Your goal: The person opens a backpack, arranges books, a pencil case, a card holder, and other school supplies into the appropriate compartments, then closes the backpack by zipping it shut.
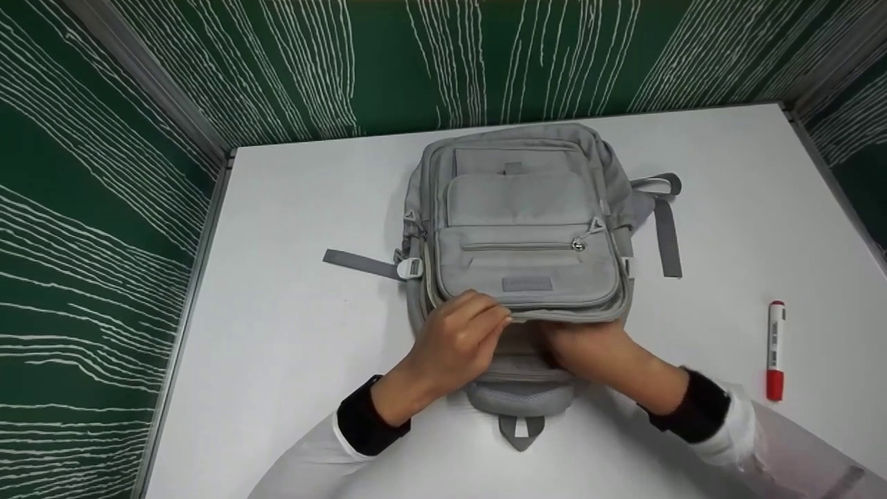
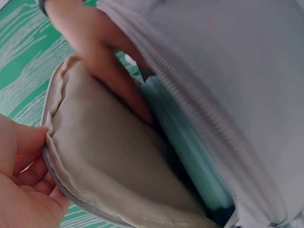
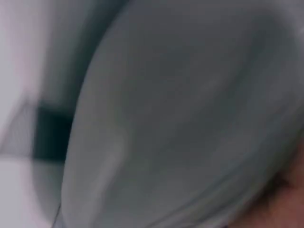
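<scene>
Working on a white table [image 1: 298, 208], holding a grey bag [image 1: 527, 201] open and reaching inside.

Having the bag near the middle of the table, front side up, with a teal item [image 2: 185, 137] within; pinching the zipped edge [image 2: 78, 200] of the bag with the left hand [image 1: 461, 336], quite clamped on the cloth; placing the right hand [image 1: 589, 346] inside, near the teal item, but cannot tell if clamped or apart, with the tips hidden; seeing a white and red marker [image 1: 775, 346] well apart, at right.

Right fingers [image 2: 126, 95] partly hidden inside backpack [image 1: 523, 201]; label [image 1: 527, 283] unreadable; right-wrist view blurred.
</scene>
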Demonstrator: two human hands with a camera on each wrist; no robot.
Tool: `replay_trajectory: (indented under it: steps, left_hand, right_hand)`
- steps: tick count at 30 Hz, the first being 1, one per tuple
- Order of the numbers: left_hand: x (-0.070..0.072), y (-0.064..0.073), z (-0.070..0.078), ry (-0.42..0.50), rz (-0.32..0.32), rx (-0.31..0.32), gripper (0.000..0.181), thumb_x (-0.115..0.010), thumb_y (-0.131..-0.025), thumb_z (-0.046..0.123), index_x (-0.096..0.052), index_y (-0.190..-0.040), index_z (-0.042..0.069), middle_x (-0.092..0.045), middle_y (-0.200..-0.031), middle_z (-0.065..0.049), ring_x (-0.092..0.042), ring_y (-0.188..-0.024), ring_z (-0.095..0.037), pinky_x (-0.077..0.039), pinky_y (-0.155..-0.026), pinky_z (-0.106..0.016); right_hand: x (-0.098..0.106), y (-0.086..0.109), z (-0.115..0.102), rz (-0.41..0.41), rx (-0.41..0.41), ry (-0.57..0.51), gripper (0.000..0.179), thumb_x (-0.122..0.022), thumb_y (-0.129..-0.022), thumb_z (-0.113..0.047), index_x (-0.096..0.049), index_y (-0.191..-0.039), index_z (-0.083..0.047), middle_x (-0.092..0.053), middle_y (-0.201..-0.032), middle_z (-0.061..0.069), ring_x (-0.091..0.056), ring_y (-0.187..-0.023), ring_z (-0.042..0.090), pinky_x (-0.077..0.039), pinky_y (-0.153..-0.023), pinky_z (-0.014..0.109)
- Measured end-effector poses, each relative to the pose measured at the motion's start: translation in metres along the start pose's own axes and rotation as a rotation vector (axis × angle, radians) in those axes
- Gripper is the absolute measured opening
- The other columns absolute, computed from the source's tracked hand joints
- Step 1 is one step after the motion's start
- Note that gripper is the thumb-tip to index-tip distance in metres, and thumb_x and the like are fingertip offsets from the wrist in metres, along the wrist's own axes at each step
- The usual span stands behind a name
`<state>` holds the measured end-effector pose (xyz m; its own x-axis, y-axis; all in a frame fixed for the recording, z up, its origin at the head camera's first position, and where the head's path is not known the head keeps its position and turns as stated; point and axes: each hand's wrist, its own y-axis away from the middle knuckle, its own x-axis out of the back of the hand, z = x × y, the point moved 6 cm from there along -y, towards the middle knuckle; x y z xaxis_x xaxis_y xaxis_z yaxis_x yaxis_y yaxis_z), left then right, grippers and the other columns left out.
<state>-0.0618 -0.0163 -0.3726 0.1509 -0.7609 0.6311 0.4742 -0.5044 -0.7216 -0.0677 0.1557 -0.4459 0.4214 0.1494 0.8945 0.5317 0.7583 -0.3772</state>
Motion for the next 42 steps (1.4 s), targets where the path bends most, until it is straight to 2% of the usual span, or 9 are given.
replay_trajectory:
  steps: [2,5,7,10,16,25,34,38,42]
  left_hand:
    - [-0.002,0.003,0.000,0.003,-0.010,0.007,0.008,-0.068,-0.096,-0.001,-0.074,-0.092,0.001,-0.070,-0.089,-0.006,-0.068,-0.082,-0.018,-0.056,-0.079,-0.025]
    - [-0.005,0.008,0.000,0.000,-0.026,0.013,0.008,-0.068,-0.096,0.000,-0.074,-0.092,0.002,-0.070,-0.089,-0.006,-0.068,-0.081,-0.018,-0.056,-0.077,-0.025]
    - [-0.007,0.012,0.000,-0.007,-0.035,0.013,0.008,-0.068,-0.097,0.001,-0.074,-0.092,0.002,-0.070,-0.089,-0.005,-0.067,-0.081,-0.018,-0.056,-0.076,-0.025]
    - [-0.012,0.018,0.001,-0.030,-0.047,0.003,0.008,-0.069,-0.096,0.002,-0.075,-0.090,0.003,-0.070,-0.088,-0.005,-0.066,-0.080,-0.018,-0.056,-0.076,-0.026]
    - [-0.029,0.037,0.007,-0.121,-0.114,-0.044,0.007,-0.070,-0.089,0.003,-0.077,-0.089,0.005,-0.068,-0.086,-0.002,-0.065,-0.081,-0.018,-0.054,-0.076,-0.028]
    - [-0.047,0.057,0.008,-0.177,-0.205,-0.037,0.015,-0.067,-0.085,0.000,-0.078,-0.093,0.006,-0.071,-0.089,-0.002,-0.064,-0.085,-0.018,-0.052,-0.074,-0.028]
    - [-0.043,0.054,0.005,-0.150,-0.192,-0.106,0.011,-0.066,-0.080,0.000,-0.073,-0.083,0.008,-0.066,-0.083,0.000,-0.061,-0.079,-0.017,-0.052,-0.070,-0.028]
    - [-0.025,0.043,-0.019,-0.112,-0.111,-0.061,0.017,-0.063,-0.077,-0.006,-0.072,-0.087,0.004,-0.066,-0.084,-0.004,-0.062,-0.078,-0.019,-0.053,-0.071,-0.029]
    - [-0.001,0.028,-0.069,-0.142,-0.023,0.150,0.027,-0.062,-0.078,-0.015,-0.071,-0.101,-0.003,-0.069,-0.095,-0.013,-0.064,-0.089,-0.029,-0.056,-0.082,-0.037]
  right_hand:
    - [0.029,0.002,-0.015,0.145,0.061,-0.199,0.036,-0.036,-0.110,-0.012,-0.069,-0.109,0.003,-0.070,-0.101,0.014,-0.068,-0.085,0.026,-0.058,-0.072,0.039]
    - [0.061,0.006,-0.023,0.294,0.084,-0.494,0.032,-0.047,-0.111,-0.018,-0.074,-0.104,-0.001,-0.074,-0.097,0.008,-0.072,-0.081,0.021,-0.059,-0.066,0.037]
    - [0.079,0.010,-0.026,0.426,0.125,-0.510,0.026,-0.054,-0.107,-0.012,-0.076,-0.096,-0.002,-0.075,-0.092,0.007,-0.071,-0.076,0.020,-0.057,-0.062,0.035]
    - [0.090,0.013,-0.023,0.559,0.050,-0.429,0.025,-0.059,-0.105,-0.011,-0.077,-0.091,0.000,-0.072,-0.084,0.008,-0.065,-0.067,0.022,-0.051,-0.057,0.035]
    - [0.062,0.019,-0.017,0.401,-0.121,-0.350,0.034,-0.056,-0.109,-0.025,-0.077,-0.108,0.000,-0.072,-0.100,0.010,-0.066,-0.084,0.027,-0.050,-0.067,0.040]
    - [0.029,0.025,-0.030,0.207,-0.161,-0.362,0.030,-0.056,-0.108,-0.024,-0.079,-0.107,-0.005,-0.072,-0.102,0.006,-0.064,-0.085,0.024,-0.053,-0.068,0.040]
    - [0.026,0.009,-0.041,0.189,-0.091,-0.297,0.018,-0.061,-0.094,-0.014,-0.077,-0.097,-0.005,-0.069,-0.094,0.004,-0.061,-0.079,0.023,-0.052,-0.063,0.036]
    - [0.026,0.008,-0.043,0.207,-0.098,-0.308,0.016,-0.059,-0.095,-0.011,-0.074,-0.094,-0.005,-0.066,-0.090,0.004,-0.060,-0.078,0.023,-0.051,-0.062,0.037]
    - [0.026,0.009,-0.043,0.219,-0.120,-0.341,0.015,-0.059,-0.096,-0.009,-0.073,-0.094,-0.006,-0.064,-0.088,0.003,-0.059,-0.078,0.023,-0.050,-0.062,0.037]
